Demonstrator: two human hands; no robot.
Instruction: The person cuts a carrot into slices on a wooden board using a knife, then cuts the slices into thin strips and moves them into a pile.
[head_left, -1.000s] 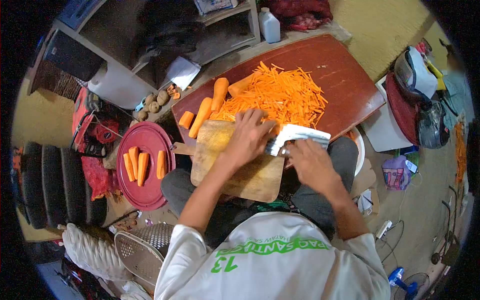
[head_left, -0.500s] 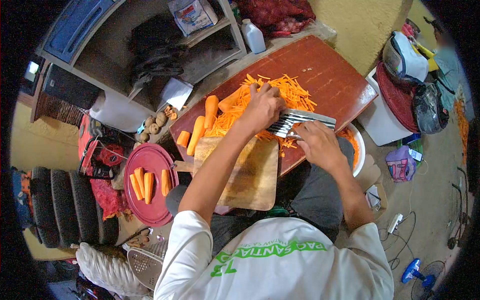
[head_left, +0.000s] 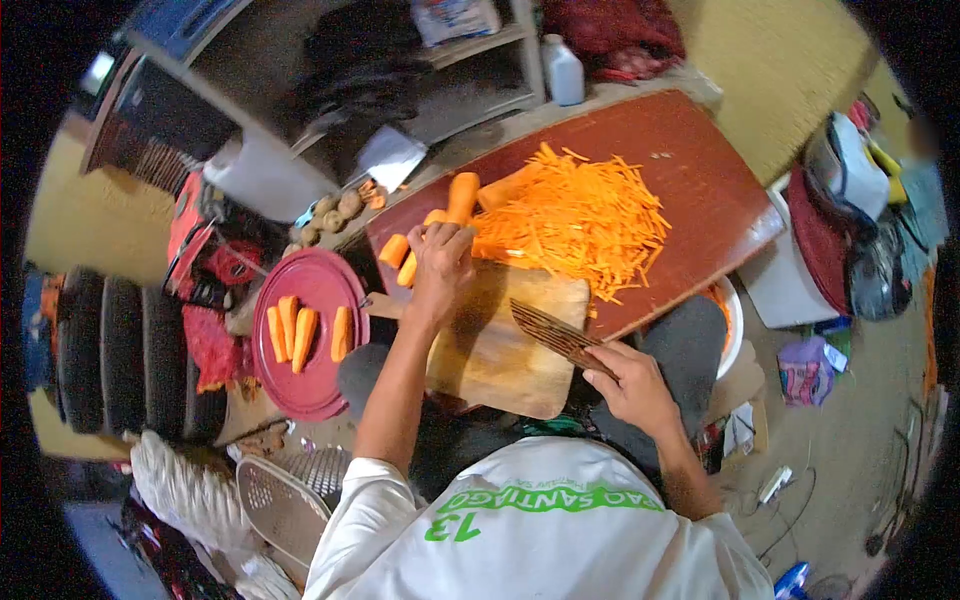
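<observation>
Looking at the long reddish-brown wooden table (head_left: 700, 170): the heap of thin orange carrot sticks (head_left: 575, 215) sits spread across its middle, well clear of the pale wooden chopping board (head_left: 500, 345) at the near edge; half a second ago both hands were up in that heap with the blade, so the last cut batch has been pushed off and the board face is now bare; reads as one cycle closed and the next piece being fetched. Round maroon plastic lid (head_left: 312, 385) left of the board carries four peeled carrot lengths (head_left: 305, 333), untouched. Left hand (head_left: 440, 265) has swung back to the whole peeled carrots (head_left: 462, 197) lying at the board's far-left corner; fingers curled around one, closed on it, carrot not yet on the board. Right hand (head_left: 630, 385) has pulled back to the board's near-right edge; fist closed on the handle of the broad dark-bladed cleaver (head_left: 553, 333), blade lying low over the board's right edge.
</observation>
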